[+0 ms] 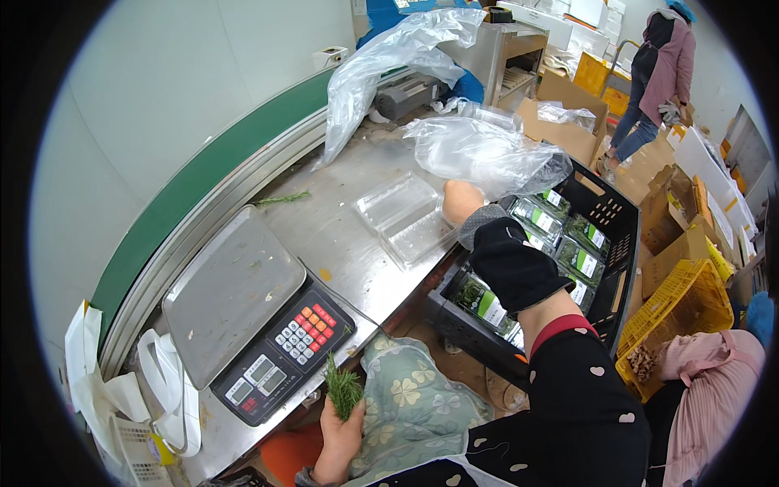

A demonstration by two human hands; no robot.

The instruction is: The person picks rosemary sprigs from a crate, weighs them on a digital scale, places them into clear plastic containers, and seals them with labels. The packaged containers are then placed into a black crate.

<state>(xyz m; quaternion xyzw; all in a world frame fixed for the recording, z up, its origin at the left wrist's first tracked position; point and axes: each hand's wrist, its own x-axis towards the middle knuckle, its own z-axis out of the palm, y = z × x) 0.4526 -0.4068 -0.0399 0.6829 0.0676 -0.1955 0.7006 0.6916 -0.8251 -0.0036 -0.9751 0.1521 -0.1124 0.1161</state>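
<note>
My left hand [342, 435] holds a bunch of green herb sprigs, rosemary by its look [344, 389], upright below the scale. My right hand [462, 202] is at the right side of an open, clear plastic clamshell box [405, 219] on the steel table; its fingers are curled and their tips hidden. To the left lies a digital scale, with its bare metal pan [237, 298] and keypad [306, 333]. A loose sprig [283, 198] lies behind the pan. Under my right forearm stands a black plastic crate [624, 243] holding several labelled clamshells of green herbs [538, 219].
Clear plastic bags [468, 152] lie at the table's far end, near a motor [408, 96]. A cardboard box [566, 122] and yellow crate [681, 316] stand beyond the black crate. One person [657, 73] stands at the far right; another [712, 389] is close at lower right.
</note>
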